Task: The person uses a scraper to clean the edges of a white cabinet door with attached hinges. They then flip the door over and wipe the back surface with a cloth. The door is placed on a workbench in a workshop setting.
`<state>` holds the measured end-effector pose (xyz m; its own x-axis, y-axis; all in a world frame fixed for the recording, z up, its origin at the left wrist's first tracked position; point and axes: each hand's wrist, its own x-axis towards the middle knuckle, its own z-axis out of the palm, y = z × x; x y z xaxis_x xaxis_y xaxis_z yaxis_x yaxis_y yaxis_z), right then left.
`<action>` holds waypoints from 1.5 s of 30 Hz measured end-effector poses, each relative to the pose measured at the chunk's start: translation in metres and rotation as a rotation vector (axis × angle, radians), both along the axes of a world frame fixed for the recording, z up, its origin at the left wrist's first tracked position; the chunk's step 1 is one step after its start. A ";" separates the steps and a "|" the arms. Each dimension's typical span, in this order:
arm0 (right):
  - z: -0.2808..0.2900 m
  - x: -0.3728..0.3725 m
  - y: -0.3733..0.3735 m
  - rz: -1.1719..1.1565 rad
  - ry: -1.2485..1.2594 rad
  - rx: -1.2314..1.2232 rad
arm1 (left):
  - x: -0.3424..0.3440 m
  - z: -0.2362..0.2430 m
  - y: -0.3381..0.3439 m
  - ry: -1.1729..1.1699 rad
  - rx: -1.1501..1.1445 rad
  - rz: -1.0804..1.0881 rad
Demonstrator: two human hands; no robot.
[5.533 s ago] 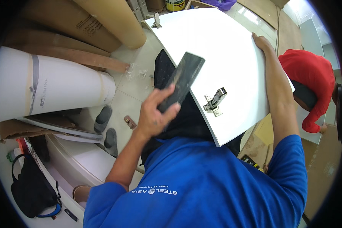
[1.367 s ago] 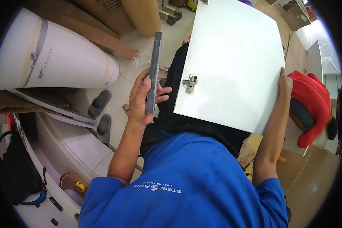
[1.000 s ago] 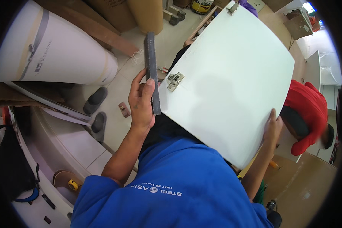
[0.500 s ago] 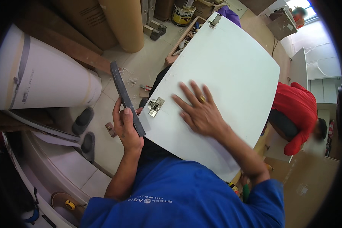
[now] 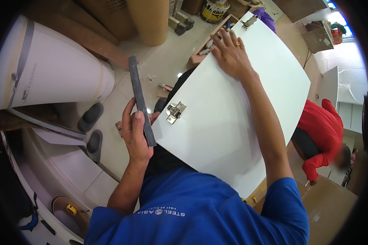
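Observation:
A white cabinet door panel [image 5: 229,126] lies in front of me with its corner pointing toward my left hand [image 5: 138,136]. That hand is closed round the lower part of a long dark grey bar [image 5: 137,87], which stands tilted beside the panel's near left corner. My right hand [image 5: 231,55] rests with its fingers spread on the panel's far left edge. A metal cabinet hinge [image 5: 176,112] is fixed near the left corner, and a second hinge [image 5: 249,22] sits at the far end, just beyond my right fingers.
A wooden tray of tools [image 5: 200,55] stands behind the panel's left edge. Dark slippers [image 5: 90,117] and white shavings [image 5: 149,78] lie on the tiles. Wrapped white rolls [image 5: 65,65] stand at the left. A person in red [image 5: 321,126] bends down at the right, near a cardboard sheet [image 5: 329,208].
My right hand has slid away from me across the panel, from its middle to the far left edge. My left hand still holds the bar, nearly in the same place.

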<state>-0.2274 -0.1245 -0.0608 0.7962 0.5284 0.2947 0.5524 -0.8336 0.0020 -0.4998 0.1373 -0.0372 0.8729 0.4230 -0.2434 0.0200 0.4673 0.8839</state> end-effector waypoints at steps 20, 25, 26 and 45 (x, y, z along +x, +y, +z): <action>-0.001 -0.060 0.050 -0.169 0.132 0.090 | -0.054 -0.004 0.098 0.017 0.802 -0.688; 0.003 -0.061 0.054 -0.221 0.141 0.005 | -0.032 -0.011 0.080 -0.026 0.915 -0.662; 0.004 -0.061 0.054 -0.217 0.133 -0.008 | -0.023 -0.013 0.075 -0.034 0.899 -0.648; 0.008 -0.059 0.067 -0.297 0.141 0.025 | -0.059 -0.013 0.043 -0.011 1.081 -0.438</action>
<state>-0.2869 -0.0578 -0.0523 0.9482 0.2612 0.1808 0.2788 -0.9570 -0.0799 -0.5588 0.1806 -0.0498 0.9954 0.0676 0.0678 -0.0168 -0.5742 0.8186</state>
